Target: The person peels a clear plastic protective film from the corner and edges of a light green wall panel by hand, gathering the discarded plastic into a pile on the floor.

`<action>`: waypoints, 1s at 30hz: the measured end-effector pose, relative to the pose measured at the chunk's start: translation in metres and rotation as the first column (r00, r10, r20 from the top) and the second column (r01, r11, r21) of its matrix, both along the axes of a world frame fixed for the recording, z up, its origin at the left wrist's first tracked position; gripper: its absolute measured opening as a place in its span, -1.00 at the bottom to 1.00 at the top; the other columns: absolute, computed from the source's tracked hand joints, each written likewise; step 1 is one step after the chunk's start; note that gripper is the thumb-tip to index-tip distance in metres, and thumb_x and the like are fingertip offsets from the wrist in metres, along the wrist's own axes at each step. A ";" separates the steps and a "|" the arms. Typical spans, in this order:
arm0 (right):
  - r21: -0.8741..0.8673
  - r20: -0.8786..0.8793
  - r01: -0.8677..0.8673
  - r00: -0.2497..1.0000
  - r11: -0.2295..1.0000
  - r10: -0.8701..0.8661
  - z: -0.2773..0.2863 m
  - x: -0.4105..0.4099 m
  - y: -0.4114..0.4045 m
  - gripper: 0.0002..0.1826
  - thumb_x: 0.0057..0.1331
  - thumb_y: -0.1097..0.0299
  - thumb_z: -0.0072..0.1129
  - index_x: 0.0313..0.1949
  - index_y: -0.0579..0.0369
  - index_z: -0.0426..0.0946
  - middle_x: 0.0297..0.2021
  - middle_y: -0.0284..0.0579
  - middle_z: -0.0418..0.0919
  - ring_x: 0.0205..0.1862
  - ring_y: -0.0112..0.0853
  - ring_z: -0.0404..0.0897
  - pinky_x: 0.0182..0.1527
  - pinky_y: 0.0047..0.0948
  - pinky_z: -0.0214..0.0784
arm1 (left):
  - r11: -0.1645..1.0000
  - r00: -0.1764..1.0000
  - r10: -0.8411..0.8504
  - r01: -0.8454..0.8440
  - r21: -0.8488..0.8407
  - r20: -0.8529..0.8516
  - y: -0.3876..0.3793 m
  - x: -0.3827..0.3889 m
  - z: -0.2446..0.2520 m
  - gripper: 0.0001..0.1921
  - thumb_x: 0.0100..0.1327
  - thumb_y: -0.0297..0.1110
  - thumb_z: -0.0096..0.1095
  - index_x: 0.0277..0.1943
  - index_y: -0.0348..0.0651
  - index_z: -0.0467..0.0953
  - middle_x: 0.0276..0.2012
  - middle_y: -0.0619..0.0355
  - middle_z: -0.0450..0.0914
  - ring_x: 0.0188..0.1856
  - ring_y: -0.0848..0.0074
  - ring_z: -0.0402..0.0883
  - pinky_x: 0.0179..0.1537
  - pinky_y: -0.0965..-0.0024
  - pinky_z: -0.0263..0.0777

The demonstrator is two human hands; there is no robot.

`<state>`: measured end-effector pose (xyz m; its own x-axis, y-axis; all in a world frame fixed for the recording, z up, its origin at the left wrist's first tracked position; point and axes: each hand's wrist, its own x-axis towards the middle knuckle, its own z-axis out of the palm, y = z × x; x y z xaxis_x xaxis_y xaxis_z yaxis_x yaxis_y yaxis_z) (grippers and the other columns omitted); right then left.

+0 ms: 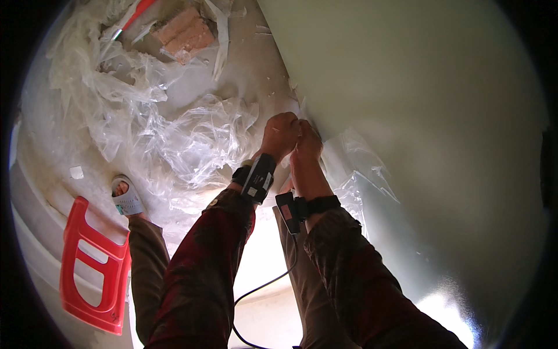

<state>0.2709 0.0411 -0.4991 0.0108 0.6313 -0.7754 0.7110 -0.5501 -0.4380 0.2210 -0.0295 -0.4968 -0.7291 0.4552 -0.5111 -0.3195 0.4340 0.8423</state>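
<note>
My left hand and my right hand meet at the edge of a large smooth greenish-grey panel. Both have curled fingers, closed on thin clear plastic film. This film lies wrinkled over the panel just right of my right hand and continues down along its edge. My knuckles hide the exact pinch points. A strapped device with a label sits on each wrist, and a black cable runs down from the right one.
Crumpled clear plastic sheeting covers much of the floor to the left. A reddish brick and a red-handled tool lie at the top left. A red plastic stool stands beside my sandalled foot.
</note>
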 end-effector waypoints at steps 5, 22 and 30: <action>-0.208 0.655 -0.965 -0.015 0.161 0.756 0.003 0.010 0.009 -0.87 0.31 0.23 0.10 -0.29 -0.11 0.62 -0.31 -0.15 0.69 -0.21 -0.28 0.69 -0.19 -0.31 0.54 | 0.995 0.991 0.071 -0.079 -0.068 -0.113 0.004 -0.011 0.015 -0.80 0.18 -0.29 0.14 -0.35 -0.29 0.50 -0.39 -0.19 0.59 -0.29 -0.09 0.57 -0.25 0.02 0.43; 0.117 -0.008 -0.192 0.981 0.974 0.194 0.011 0.055 -0.007 -0.73 0.23 0.28 0.21 -0.55 0.18 0.50 -0.60 -0.25 0.53 -0.64 -0.52 0.45 -0.57 -0.52 0.29 | 0.973 0.997 0.072 -0.064 -0.221 0.028 -0.024 0.063 -0.040 -0.74 0.14 -0.28 0.12 -0.36 -0.35 0.60 -0.45 -0.16 0.60 -0.26 0.08 0.63 -0.16 0.10 0.46; 0.068 0.006 -0.244 0.970 0.967 0.244 0.010 0.055 -0.005 -0.75 0.25 0.34 0.19 -0.53 0.21 0.48 -0.64 -0.22 0.50 -0.64 -0.53 0.45 -0.59 -0.54 0.28 | 0.987 0.988 0.149 -0.151 -0.064 -0.032 0.021 -0.045 -0.033 -0.61 0.09 -0.48 0.09 0.04 -0.30 0.47 -0.13 -0.21 0.59 -0.22 0.08 0.65 -0.15 0.09 0.51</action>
